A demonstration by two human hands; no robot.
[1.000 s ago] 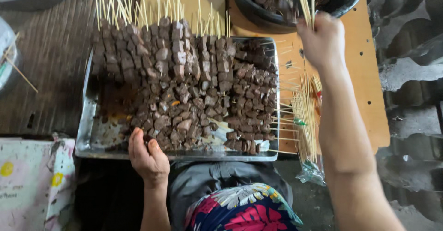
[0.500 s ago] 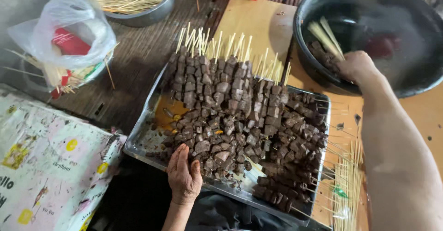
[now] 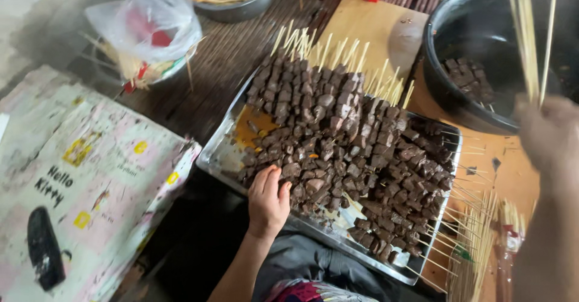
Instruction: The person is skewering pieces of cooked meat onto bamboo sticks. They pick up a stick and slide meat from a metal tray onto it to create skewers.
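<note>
Fingers of left hand [image 3: 268,200] resting on meat skewers [image 3: 338,139], right hand [image 3: 549,134] gripping bare sticks [image 3: 531,42]

The meat cubes [image 3: 338,139] on the skewers are dark brown, the skewer sticks [image 3: 313,45] pale yellow. The tray [image 3: 220,151] is silvery with an orange-brown smear of sauce. The bowl [image 3: 440,42] is black. The board [image 3: 362,27] is light tan wood, the bench [image 3: 211,79] dark brown slats. The cloth [image 3: 90,175] is cream with yellow patches and pink edging. The bag [image 3: 145,21] is clear white over something red.

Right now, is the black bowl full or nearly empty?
Nearly empty: the black bowl holds only a small pile of dark meat pieces, with bare bottom around them.
</note>
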